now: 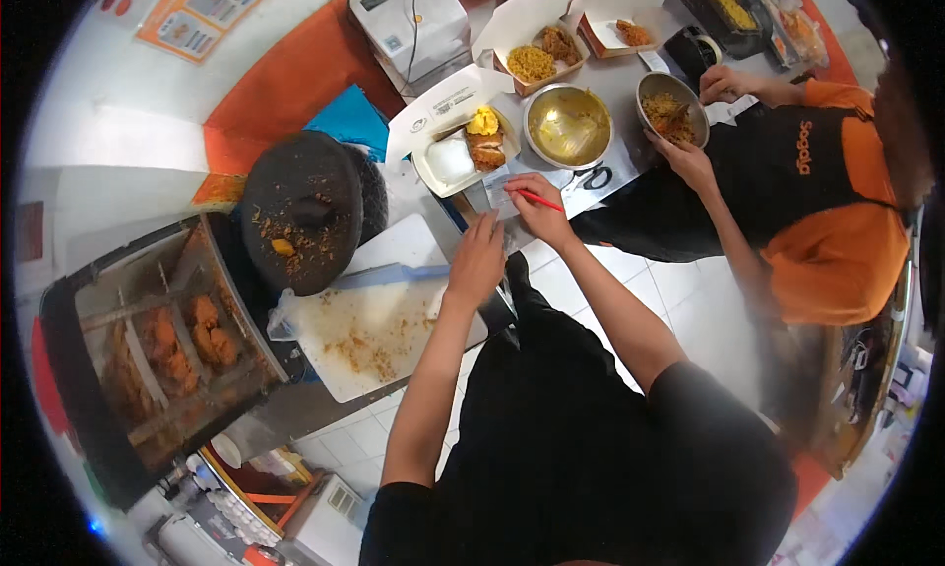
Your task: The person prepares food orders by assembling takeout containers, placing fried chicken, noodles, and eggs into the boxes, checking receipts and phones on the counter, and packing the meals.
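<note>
At far left an orange-and-white poster [202, 13] hangs on the wall above a glass warming case [148, 349] holding fried pieces. Beside it sits a dark stone mortar [300, 212], then a white cutting board [369, 315] scattered with crumbs. The left hand [477, 261] lies flat, fingers loose, on the counter edge just beside a small paper slip [499, 194]. The right hand [536, 207] pinches a red pen [539, 201], its tip on the slip. Behind stands an open white box [463, 153] with rice and fried chicken, then a steel bowl [568, 125]. At right, another person in orange holds a second bowl [672, 108].
</note>
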Demonstrator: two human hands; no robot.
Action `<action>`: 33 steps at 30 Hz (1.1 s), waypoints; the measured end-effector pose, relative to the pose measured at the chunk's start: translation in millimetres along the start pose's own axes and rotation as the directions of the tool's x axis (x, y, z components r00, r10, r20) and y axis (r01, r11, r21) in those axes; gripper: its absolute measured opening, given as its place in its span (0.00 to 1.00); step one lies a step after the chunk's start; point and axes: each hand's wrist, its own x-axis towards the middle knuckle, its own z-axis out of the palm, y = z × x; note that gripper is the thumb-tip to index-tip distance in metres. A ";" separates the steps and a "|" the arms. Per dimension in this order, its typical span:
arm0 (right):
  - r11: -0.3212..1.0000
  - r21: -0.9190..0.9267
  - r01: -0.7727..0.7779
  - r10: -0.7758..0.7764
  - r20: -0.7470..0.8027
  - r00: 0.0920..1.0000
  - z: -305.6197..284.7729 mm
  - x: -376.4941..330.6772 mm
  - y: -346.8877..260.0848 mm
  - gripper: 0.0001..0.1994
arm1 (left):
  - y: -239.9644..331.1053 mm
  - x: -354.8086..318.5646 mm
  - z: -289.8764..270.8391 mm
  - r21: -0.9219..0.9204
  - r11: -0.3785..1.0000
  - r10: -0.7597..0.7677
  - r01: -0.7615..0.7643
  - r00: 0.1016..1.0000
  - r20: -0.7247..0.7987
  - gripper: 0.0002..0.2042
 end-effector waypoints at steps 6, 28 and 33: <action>0.989 -0.012 -0.146 0.146 0.025 0.989 19.4 7.3 30.9 0.07 | -32.5 31.4 29.8 0.010 0.999 0.043 -0.044 0.997 0.061 0.21; 0.971 -0.115 -0.211 0.193 -0.154 0.969 46.0 -21.5 19.5 0.05 | -39.6 8.7 27.8 0.018 1.000 -0.027 0.024 0.981 0.190 0.24; 0.972 -0.123 -0.200 0.181 -0.155 0.971 46.8 -22.1 17.7 0.05 | -40.1 8.0 25.3 0.012 1.000 -0.026 0.024 0.979 0.203 0.24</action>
